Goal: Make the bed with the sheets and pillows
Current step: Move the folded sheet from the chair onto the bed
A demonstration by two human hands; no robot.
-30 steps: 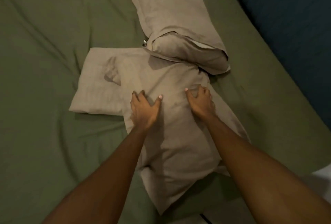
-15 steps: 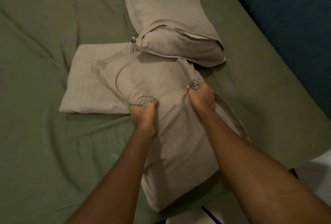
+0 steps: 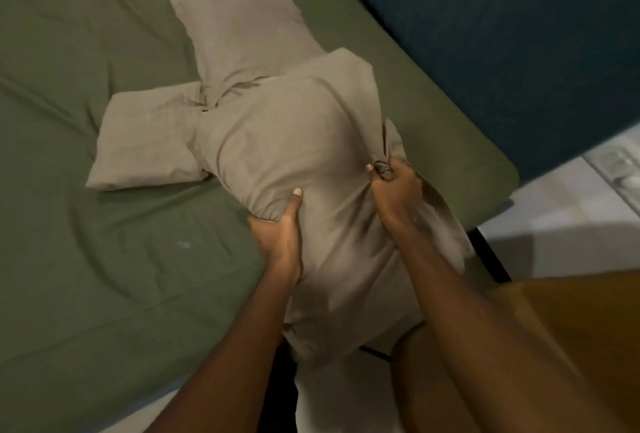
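A beige pillow [image 3: 294, 141] is lifted off the bed in front of me, its lower end hanging over the bed's near edge. My left hand [image 3: 280, 231] grips a bunch of its cover at the left side. My right hand [image 3: 394, 186] clutches a gathered fold at the right side. Two more beige pillows lie on the green fitted sheet [image 3: 86, 51]: one flat pillow [image 3: 149, 138] to the left, one far pillow [image 3: 242, 27] behind, both partly hidden by the held pillow.
A dark blue headboard or wall panel [image 3: 502, 34] runs along the bed's right side. White floor [image 3: 554, 231] shows at right, and a brown wooden surface [image 3: 571, 328] at lower right. The bed's left half holds only wrinkled sheet.
Both hands went from flat on the pillow to gripping its cover, then raised it toward me. The view pulled back, showing the bed's edge and the floor.
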